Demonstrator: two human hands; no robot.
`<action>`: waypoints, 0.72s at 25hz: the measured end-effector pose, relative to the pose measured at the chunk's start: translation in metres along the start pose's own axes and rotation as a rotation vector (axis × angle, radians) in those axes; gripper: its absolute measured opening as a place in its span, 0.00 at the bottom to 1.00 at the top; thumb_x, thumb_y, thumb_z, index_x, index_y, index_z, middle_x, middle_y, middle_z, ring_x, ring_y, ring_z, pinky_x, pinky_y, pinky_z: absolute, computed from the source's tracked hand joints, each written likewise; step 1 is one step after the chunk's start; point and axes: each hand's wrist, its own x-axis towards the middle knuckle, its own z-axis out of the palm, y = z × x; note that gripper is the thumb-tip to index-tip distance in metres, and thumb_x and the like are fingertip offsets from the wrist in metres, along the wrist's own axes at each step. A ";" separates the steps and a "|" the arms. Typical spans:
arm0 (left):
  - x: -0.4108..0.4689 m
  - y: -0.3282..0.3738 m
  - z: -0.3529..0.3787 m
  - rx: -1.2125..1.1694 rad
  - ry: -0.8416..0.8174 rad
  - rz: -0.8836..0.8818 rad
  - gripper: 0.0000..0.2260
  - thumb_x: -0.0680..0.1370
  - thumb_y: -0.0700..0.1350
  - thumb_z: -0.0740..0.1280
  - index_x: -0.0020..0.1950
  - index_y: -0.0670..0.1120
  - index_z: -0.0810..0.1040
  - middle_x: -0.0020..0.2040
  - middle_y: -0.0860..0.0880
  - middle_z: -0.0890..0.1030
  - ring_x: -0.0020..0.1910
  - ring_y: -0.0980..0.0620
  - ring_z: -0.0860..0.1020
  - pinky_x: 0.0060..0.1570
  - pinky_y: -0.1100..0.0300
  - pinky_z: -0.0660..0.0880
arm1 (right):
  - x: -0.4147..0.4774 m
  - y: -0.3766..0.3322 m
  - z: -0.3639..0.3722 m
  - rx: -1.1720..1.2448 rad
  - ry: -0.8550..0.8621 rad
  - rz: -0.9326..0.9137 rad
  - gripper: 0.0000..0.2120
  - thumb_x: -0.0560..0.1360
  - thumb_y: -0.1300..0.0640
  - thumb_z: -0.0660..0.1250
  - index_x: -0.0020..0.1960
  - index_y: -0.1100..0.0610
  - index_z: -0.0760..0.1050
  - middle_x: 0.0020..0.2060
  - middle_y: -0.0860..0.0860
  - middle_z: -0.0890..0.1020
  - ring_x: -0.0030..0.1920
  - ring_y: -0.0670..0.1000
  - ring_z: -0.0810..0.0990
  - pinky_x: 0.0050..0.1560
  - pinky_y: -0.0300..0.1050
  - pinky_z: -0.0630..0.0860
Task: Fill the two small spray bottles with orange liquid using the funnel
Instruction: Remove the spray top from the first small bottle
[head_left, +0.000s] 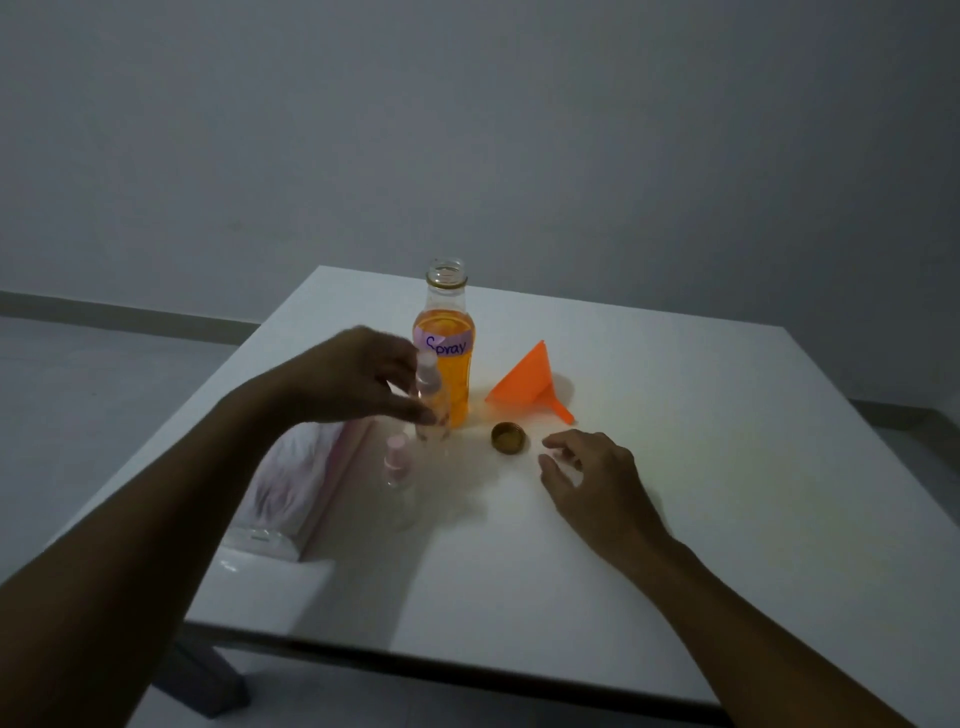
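Note:
A tall clear bottle (445, 358) of orange liquid, labelled "Spray", stands uncapped at the table's middle. Its gold cap (507, 437) lies on the table in front of it. An orange funnel (530, 384) lies on its side to the right. My left hand (358, 384) grips a small clear spray bottle (432, 402) with a pink cap, just left of the big bottle. A second small spray bottle (397, 480), pink-capped, stands closer to me. My right hand (587, 478) hovers low over the table near the gold cap, fingers apart, holding nothing.
A pink and white plastic-wrapped packet (291, 488) lies along the left edge of the white table (675, 467). The table's near edge runs across the lower frame, with a grey leg (208, 675) below. A grey wall stands behind.

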 end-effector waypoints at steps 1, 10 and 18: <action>-0.002 0.010 -0.005 -0.012 0.080 0.024 0.18 0.66 0.51 0.77 0.54 0.49 0.81 0.47 0.54 0.84 0.45 0.59 0.83 0.46 0.57 0.81 | -0.007 0.007 -0.010 -0.002 -0.031 -0.018 0.12 0.78 0.57 0.70 0.60 0.57 0.82 0.55 0.52 0.85 0.54 0.49 0.83 0.56 0.40 0.79; 0.001 0.111 0.056 -0.066 0.407 0.226 0.18 0.75 0.58 0.66 0.63 0.57 0.73 0.51 0.52 0.75 0.44 0.59 0.79 0.41 0.67 0.78 | -0.040 0.007 -0.085 0.495 0.123 0.191 0.09 0.80 0.65 0.66 0.57 0.58 0.82 0.47 0.52 0.87 0.37 0.52 0.88 0.40 0.55 0.86; -0.008 0.110 0.164 -0.223 0.316 0.155 0.24 0.68 0.55 0.74 0.61 0.52 0.74 0.55 0.55 0.78 0.49 0.57 0.78 0.42 0.70 0.77 | -0.039 0.004 -0.127 0.655 -0.075 0.203 0.19 0.71 0.47 0.72 0.58 0.56 0.81 0.38 0.50 0.86 0.34 0.51 0.83 0.35 0.44 0.81</action>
